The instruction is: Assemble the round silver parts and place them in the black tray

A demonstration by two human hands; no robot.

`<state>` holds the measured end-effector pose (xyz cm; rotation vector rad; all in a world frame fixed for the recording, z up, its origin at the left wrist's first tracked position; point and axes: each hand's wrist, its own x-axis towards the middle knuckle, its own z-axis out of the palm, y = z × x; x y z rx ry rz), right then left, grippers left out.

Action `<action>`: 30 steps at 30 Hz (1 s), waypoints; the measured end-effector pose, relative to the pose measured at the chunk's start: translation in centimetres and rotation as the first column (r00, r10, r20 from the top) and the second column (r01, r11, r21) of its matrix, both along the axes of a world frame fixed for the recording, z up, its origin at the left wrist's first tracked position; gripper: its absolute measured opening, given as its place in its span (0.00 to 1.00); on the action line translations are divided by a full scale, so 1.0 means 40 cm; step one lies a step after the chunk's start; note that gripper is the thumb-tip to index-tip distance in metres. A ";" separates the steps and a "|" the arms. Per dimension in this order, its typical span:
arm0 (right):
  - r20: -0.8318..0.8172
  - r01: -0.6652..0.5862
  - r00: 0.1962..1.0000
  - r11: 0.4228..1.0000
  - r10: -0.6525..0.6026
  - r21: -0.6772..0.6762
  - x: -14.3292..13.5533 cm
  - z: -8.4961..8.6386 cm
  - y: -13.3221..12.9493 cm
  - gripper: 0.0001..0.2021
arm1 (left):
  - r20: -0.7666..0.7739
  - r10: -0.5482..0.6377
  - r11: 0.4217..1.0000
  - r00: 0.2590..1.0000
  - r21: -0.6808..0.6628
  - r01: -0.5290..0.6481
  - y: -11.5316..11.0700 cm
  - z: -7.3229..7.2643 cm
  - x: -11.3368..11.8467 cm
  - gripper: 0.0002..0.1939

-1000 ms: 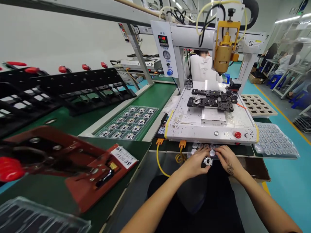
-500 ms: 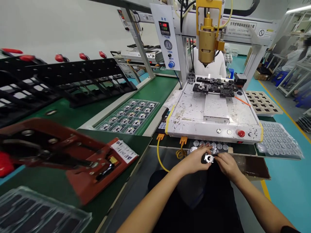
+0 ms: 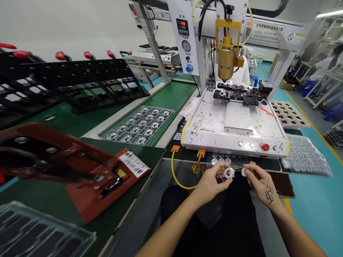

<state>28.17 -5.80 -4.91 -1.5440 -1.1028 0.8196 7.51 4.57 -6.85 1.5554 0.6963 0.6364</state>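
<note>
My left hand (image 3: 215,179) is closed around the edge of a round silver watch case (image 3: 228,173), its face turned up towards me. Between the thumb and fingers of my right hand (image 3: 259,182) is a small pale round disc (image 3: 244,172), a little to the right of the case and apart from it. Both hands are just in front of the bench edge. Behind them, partly covered by the fingers, lies a clear sheet with rows of round pale discs (image 3: 221,161).
A white bench machine (image 3: 203,130) stands ahead, with a brass-coloured head (image 3: 226,64) over a black fixture (image 3: 238,94). On the left are a tray of watch parts (image 3: 142,123) and a red-brown lever press (image 3: 88,200). A yellow cable (image 3: 174,175) hangs beside my left arm.
My right hand has moved right, away from the watch case, and the pale disc now shows in its fingers. The brass-coloured machine head has come down towards the fixture.
</note>
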 end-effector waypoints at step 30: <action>-0.055 -0.481 0.875 0.877 0.481 0.023 -0.150 0.087 0.069 0.14 | 0.297 0.330 0.837 0.896 -0.530 -0.133 -0.137 0.109 -0.176 0.29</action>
